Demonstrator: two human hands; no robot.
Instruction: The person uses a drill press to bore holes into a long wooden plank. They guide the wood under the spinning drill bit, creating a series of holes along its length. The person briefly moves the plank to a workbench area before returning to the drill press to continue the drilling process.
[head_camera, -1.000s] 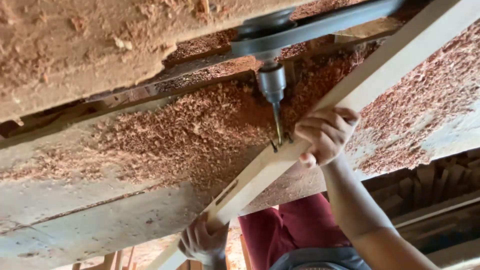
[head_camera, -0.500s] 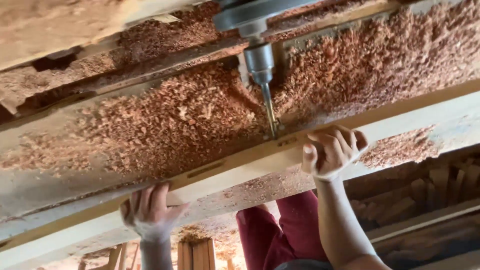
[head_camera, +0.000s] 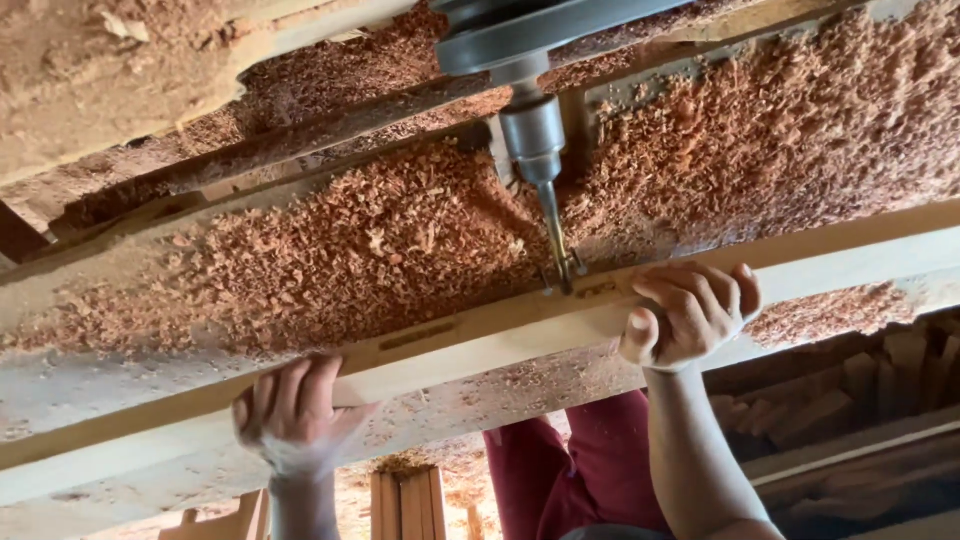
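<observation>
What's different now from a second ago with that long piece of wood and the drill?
The long wooden strip has swung from a steep slant to nearly level across the picture. The left hand moved up along it to grip its near edge. The right hand kept its hold beside the drill bit, which stays at the strip's upper edge. Wood shavings lie on the bench as before.

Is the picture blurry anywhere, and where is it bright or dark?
Head view: the wood shavings and drill bit look fairly sharp; the left hand is slightly soft at its wrist; warm daylight falls on the wooden strip and right hand; the stacked wood at lower right sits in shadow.
</observation>
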